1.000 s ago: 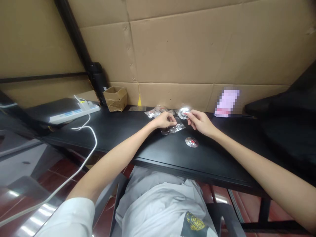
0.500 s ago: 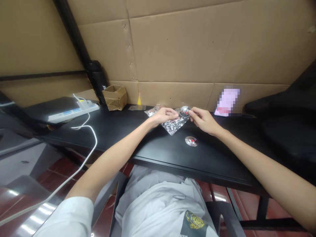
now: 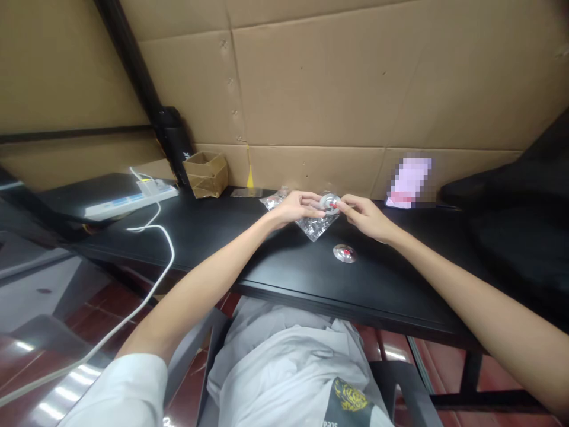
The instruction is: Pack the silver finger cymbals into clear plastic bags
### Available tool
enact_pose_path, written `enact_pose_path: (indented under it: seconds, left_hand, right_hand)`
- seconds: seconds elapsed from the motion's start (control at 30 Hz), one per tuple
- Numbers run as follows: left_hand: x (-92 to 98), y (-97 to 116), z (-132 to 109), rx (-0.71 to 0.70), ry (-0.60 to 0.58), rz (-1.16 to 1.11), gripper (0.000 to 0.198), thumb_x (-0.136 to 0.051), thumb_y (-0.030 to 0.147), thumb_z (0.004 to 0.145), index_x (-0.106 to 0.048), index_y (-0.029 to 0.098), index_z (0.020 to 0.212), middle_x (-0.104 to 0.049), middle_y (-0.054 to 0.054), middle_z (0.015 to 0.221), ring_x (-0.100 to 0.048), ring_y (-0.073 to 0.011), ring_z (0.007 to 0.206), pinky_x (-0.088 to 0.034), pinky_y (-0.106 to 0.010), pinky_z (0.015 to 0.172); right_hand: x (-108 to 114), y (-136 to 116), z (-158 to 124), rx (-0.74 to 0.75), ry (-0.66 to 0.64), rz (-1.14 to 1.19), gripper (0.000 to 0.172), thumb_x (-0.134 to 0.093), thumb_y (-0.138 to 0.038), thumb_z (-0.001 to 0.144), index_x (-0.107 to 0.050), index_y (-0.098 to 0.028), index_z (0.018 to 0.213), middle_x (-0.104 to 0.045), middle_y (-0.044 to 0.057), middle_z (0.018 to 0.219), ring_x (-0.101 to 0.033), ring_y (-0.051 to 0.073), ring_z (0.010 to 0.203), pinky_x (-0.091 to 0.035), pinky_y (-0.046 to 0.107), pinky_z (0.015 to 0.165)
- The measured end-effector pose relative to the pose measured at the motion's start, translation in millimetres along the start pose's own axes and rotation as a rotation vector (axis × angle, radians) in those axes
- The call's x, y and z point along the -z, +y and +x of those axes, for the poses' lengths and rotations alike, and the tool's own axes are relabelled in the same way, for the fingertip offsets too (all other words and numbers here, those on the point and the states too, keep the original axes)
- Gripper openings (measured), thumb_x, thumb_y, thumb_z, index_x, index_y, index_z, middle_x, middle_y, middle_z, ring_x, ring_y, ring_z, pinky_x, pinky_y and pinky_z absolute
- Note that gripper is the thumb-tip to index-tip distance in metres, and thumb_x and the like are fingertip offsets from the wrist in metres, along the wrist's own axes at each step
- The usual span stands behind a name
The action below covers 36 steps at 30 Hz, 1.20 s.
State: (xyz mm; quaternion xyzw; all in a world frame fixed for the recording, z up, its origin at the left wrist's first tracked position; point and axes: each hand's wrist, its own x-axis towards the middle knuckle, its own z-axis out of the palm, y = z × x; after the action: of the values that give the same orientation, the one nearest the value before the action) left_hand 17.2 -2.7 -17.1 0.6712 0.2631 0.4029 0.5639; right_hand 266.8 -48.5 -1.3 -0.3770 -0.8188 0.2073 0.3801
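A shiny round metal disc (image 3: 329, 203) with a red mark in its middle is held up between my hands over the desk. My right hand (image 3: 362, 218) pinches its right edge between thumb and fingers. At its left edge, the thumb and fingers of my left hand (image 3: 302, 207) close on the rim. Beneath the disc and my left hand lies a crinkled clear plastic bag (image 3: 315, 229), partly hidden by them. A second metal disc (image 3: 345, 253), domed and also red in its centre, rests on the black desk (image 3: 284, 267) nearer to me.
Left on the desk are a small cardboard box (image 3: 207, 175), a black bottle (image 3: 175, 145) and a white power strip (image 3: 131, 201) with a trailing cable. A lit phone (image 3: 408, 182) leans against the cardboard wall (image 3: 311, 89). A dark bulky item (image 3: 511, 219) stands at the right.
The held disc has shifted slightly left and tilted, so its face looks paler. My left fingers have spread around its left edge. The disc on the desk stays put.
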Motion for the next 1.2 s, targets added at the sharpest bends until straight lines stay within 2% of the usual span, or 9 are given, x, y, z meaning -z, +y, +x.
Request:
enact_pose_path:
  seconds: [0.17,0.3,0.43,0.6,0.73,0.83,0.93,1.07,1.2]
  left_hand:
    - [-7.0,-3,-2,0.033,-0.090,-0.023,0.049,-0.099,0.039,0.075,-0.081,0.010,0.110,-0.081,-0.015,0.107,-0.078,-0.0205,0.098,-0.057,-0.047,0.106]
    - [-11.5,-6,-2,0.004,-0.097,-0.054,0.053,-0.099,0.042,0.074,-0.080,0.010,0.112,-0.081,-0.014,0.105,-0.078,-0.0210,0.099,-0.058,-0.047,0.107]
    - [-16.0,-7,-2,-0.018,-0.080,-0.056,0.058,-0.100,0.044,0.072,-0.080,0.011,0.115,-0.081,-0.016,0.109,-0.078,-0.0233,0.103,-0.059,-0.048,0.106]
    - [-22.3,-6,-3,-0.040,-0.048,-0.055,0.059,-0.098,0.050,0.073,-0.079,0.012,0.113,-0.080,-0.016,0.113,-0.079,-0.0249,0.103,-0.059,-0.050,0.106]
    - [-25.3,-4,-3,-0.072,-0.044,-0.122,0.059,-0.098,0.051,0.074,-0.079,0.012,0.112,-0.080,-0.016,0.114,-0.079,-0.0238,0.102,-0.059,-0.048,0.107]
    - [-28.0,-1,-4,-0.093,-0.038,-0.151,0.059,-0.097,0.050,0.075,-0.079,0.012,0.115,-0.080,-0.016,0.117,-0.077,-0.0237,0.106,-0.058,-0.047,0.109]
    - [-30.7,1,-4,-0.092,-0.028,-0.147,0.062,-0.097,0.052,0.075,-0.079,0.011,0.119,-0.079,-0.017,0.119,-0.077,-0.0244,0.107,-0.058,-0.045,0.107]
    - [-31.1,2,-4,-0.114,-0.022,-0.119,0.065,-0.094,0.056,0.077,-0.079,0.011,0.122,-0.079,-0.018,0.122,-0.077,-0.0238,0.103,-0.058,-0.042,0.100]
    - [-28.2,-1,-3,-0.158,0.031,-0.023,0.058,-0.089,0.058,0.083,-0.081,0.013,0.119,-0.080,-0.015,0.118,-0.074,-0.0213,0.103,-0.056,-0.036,0.096]
  right_hand:
    - [-1,4,2,0.128,0.058,-0.142,0.054,-0.054,-0.070,0.105,-0.066,-0.023,0.082,-0.052,0.006,0.094,-0.056,0.024,0.084,-0.049,0.044,0.082]
    - [-1,6,3,0.144,0.016,-0.152,0.050,-0.054,-0.067,0.106,-0.068,-0.023,0.087,-0.053,0.010,0.108,-0.059,0.028,0.096,-0.052,0.048,0.092]
    - [4,6,3,0.178,-0.031,-0.183,0.047,-0.052,-0.063,0.109,-0.067,-0.023,0.089,-0.053,0.010,0.110,-0.061,0.028,0.098,-0.052,0.049,0.097]
    - [7,-4,0,0.136,-0.001,-0.290,0.040,-0.056,-0.057,0.108,-0.068,-0.024,0.091,-0.057,0.010,0.114,-0.060,0.024,0.085,-0.052,0.045,0.080]
    - [2,-14,0,0.122,0.197,-0.225,0.030,-0.069,-0.055,0.102,-0.071,-0.025,0.096,-0.061,0.009,0.110,-0.056,0.021,0.075,-0.052,0.042,0.074]
    - [-2,-16,1,0.118,0.292,-0.126,0.029,-0.076,-0.054,0.097,-0.073,-0.025,0.097,-0.062,0.008,0.109,-0.057,0.020,0.077,-0.054,0.041,0.074]
    - [-4,-14,2,0.122,0.319,-0.050,0.028,-0.081,-0.052,0.094,-0.078,-0.025,0.103,-0.063,0.009,0.112,-0.061,0.021,0.083,-0.056,0.039,0.073]
    - [-8,-12,2,0.096,0.342,0.042,0.032,-0.083,-0.053,0.093,-0.082,-0.026,0.110,-0.061,0.009,0.117,-0.063,0.020,0.085,-0.054,0.034,0.061]
    - [-7,-15,2,0.034,0.273,0.127,0.036,-0.073,-0.059,0.098,-0.085,-0.027,0.106,-0.057,0.011,0.116,-0.063,0.023,0.089,-0.054,0.031,0.051]
